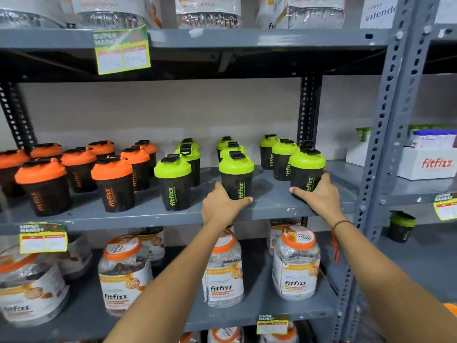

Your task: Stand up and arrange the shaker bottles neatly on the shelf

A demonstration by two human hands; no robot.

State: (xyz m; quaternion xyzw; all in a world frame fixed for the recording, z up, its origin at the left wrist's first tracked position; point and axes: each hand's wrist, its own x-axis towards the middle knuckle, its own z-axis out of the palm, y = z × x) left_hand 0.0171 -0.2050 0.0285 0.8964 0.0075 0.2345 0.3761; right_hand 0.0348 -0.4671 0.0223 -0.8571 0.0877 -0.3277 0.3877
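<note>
Shaker bottles: all upright on the middle shelf (153, 214), orange-lidded ones (112, 184) to the left, green-lidded ones (173, 184) from the middle to the right.
Left hand (222, 206): curled around the base of the front green-lidded bottle (236, 177) in the middle column, thumb on its right side, fingers hidden behind its left.
Right hand (319, 194): wrapped around the lower body of the rightmost front bottle (307, 169), thumb across its near left side.
Shelf edge: both held bottles stand near the front lip, the left-hand one closest to it.
Open room: a bare strip of shelf lies between the two held bottles, and another between the left-hand bottle and the green-lidded bottle to its left.
Right limit: the grey perforated upright (385, 134) stands just right of the right hand, with some bare shelf between.
Far side: more green-lidded bottles stand in columns behind each held one.
Below: large orange-lidded jars (296, 266) fill the next shelf down.
</note>
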